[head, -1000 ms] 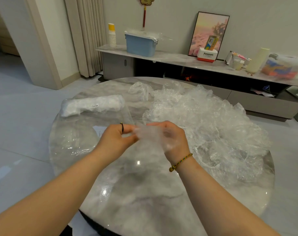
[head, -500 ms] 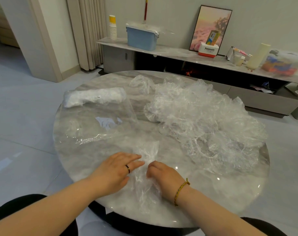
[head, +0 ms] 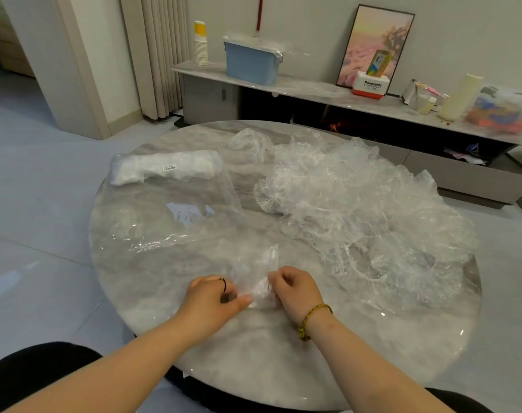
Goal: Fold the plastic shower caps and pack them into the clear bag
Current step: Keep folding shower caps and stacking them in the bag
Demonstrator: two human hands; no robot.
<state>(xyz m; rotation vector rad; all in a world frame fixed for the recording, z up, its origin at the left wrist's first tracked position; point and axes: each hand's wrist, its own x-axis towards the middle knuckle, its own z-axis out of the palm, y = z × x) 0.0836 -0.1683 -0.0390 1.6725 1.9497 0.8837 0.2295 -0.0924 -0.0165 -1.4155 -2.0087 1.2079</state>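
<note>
Crumpled shower cap [head: 258, 280] on table; loose caps [head: 364, 210] right; clear bag [head: 170, 201] left.

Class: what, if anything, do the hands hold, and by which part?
One shower cap: the left hand pinches its near end's left side, the right hand the right side.

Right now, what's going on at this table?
A person is folding one shower cap on the round table: left hand and right hand both pinch it, close together, near the front edge. A big heap of loose caps lies to the right. The clear bag lies flat to the left, a white bundle at its far end, probably caps already packed.
</note>
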